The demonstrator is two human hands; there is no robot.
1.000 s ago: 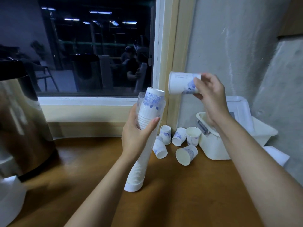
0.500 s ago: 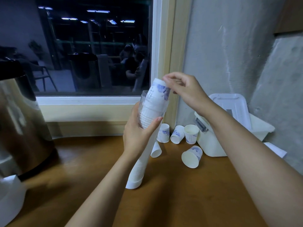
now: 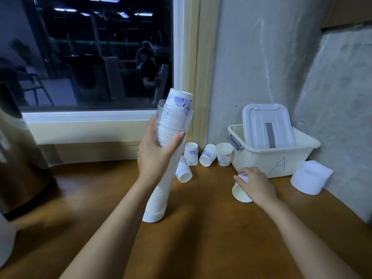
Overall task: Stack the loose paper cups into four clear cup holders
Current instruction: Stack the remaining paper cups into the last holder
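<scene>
Head view: left grip (image 3: pixel 155 156) held a nearly full holder (image 3: pixel 159 200), right grip (image 3: pixel 255 184) clasped one loose cup (image 3: pixel 240 193), four more cups (image 3: pixel 191 154) lay unstacked.

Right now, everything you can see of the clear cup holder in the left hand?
The clear cup holder is a tall see-through plastic tube with a white base cap standing on the wooden table, leaning right toward its top. Nested paper cups fill it; the top cup, blue-flowered, sticks out above the rim. The left hand grips its upper part.
</scene>
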